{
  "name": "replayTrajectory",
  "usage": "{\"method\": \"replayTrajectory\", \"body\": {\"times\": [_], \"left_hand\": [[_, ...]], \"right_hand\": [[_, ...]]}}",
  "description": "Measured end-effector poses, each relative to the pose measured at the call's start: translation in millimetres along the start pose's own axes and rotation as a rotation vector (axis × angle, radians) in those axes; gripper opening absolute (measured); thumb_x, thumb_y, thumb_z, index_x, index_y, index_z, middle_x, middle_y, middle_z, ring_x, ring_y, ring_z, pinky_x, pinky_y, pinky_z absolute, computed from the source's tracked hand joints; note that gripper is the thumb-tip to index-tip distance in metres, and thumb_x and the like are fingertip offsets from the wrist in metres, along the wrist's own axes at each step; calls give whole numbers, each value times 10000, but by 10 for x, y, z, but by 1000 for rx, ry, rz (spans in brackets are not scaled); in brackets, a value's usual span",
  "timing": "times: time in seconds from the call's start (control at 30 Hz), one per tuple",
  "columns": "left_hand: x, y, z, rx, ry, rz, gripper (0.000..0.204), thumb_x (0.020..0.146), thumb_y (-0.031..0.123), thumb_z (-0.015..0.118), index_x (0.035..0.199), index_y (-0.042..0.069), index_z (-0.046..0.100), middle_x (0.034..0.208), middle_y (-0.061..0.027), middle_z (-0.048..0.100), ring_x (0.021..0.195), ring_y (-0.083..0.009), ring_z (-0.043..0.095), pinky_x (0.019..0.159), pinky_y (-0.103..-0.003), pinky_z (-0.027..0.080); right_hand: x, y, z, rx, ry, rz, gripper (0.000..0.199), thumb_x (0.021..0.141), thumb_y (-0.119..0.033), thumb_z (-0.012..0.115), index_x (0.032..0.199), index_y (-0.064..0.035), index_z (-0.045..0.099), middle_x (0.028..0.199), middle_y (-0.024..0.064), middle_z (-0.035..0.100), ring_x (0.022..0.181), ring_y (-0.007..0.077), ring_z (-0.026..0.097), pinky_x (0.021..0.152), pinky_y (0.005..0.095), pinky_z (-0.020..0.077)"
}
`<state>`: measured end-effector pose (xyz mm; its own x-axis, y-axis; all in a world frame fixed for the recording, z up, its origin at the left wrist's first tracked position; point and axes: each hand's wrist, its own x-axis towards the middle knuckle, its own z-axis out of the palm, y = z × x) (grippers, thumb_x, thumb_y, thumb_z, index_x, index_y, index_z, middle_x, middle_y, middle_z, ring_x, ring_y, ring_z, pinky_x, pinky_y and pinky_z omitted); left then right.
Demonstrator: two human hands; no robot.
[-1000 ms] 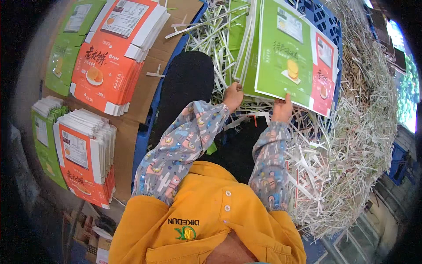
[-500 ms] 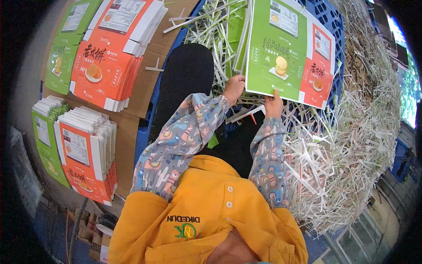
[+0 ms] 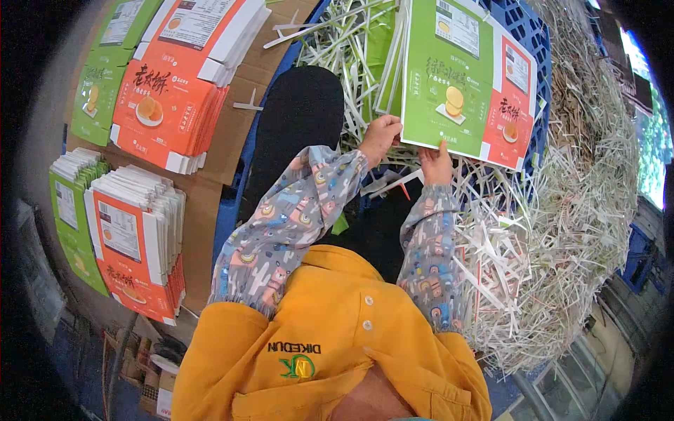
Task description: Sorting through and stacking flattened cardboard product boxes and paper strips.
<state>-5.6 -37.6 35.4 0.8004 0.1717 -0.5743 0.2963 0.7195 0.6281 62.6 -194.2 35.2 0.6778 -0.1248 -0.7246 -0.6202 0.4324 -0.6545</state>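
A flat printed card sheet point(image 3: 449, 91), green on its left part and orange-red on its right, lies before me at the upper right, on top of other sheets whose edges show at its left. My right hand point(image 3: 437, 167) grips its near edge, thumb on the printed face and fingers underneath. At the sheet's near left corner, my left hand point(image 3: 380, 142) is closed, its fingertips pinched against the edge; the exact hold is partly hidden.
On brown cardboard point(image 3: 210, 203) at left stand stacks of orange cards point(image 3: 168, 105) and green cards point(image 3: 98, 98), plus nearer orange cards point(image 3: 133, 245). Paper strips point(image 3: 554, 245) heap at right. A blue plastic crate point(image 3: 537, 42) shows behind the sheet. My black-clad knee point(image 3: 298, 105) rises left of my hands.
The sheet's left edge has shifted slightly right, and my left hand has moved a little right with it. My right hand stays almost in place at the near edge.
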Motion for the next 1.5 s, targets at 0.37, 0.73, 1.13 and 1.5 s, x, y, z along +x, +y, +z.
{"method": "replayTrajectory", "body": {"times": [0.37, 0.73, 1.13, 1.5], "left_hand": [[64, -69, 2, 377, 380, 97, 226, 732, 57, 504, 939, -33, 510, 891, -120, 550, 824, -209, 534, 732, -292, 414], [139, -166, -125, 178, 202, 128, 204, 737, 41, 474, 910, -26, 561, 779, -42, 570, 663, -109, 506, 579, -223, 398], [98, -137, -94, 338, 197, 221, 211, 737, 61, 484, 928, -6, 545, 801, -41, 562, 680, -103, 502, 591, -224, 396], [-138, 268, 50, -161, -1, 39, 176, 778, 165, 513, 918, 58, 506, 789, -19, 544, 626, -99, 520, 535, -212, 382]], "right_hand": [[148, 33, 126, 103, -81, -146, 231, 885, -179, 407, 1041, -14, 451, 953, 107, 546, 791, 212, 560, 681, 353, 505], [6, 132, 230, -78, -53, -116, 198, 872, -217, 437, 967, -51, 492, 831, 62, 562, 704, 168, 547, 628, 303, 467], [0, 53, 219, 9, 41, -26, 211, 848, -193, 495, 940, -3, 497, 834, 70, 524, 737, 171, 507, 639, 277, 470], [113, -202, 105, 18, -221, 50, 168, 846, -226, 501, 927, -80, 520, 751, 32, 543, 592, 129, 466, 468, 210, 393]]}}
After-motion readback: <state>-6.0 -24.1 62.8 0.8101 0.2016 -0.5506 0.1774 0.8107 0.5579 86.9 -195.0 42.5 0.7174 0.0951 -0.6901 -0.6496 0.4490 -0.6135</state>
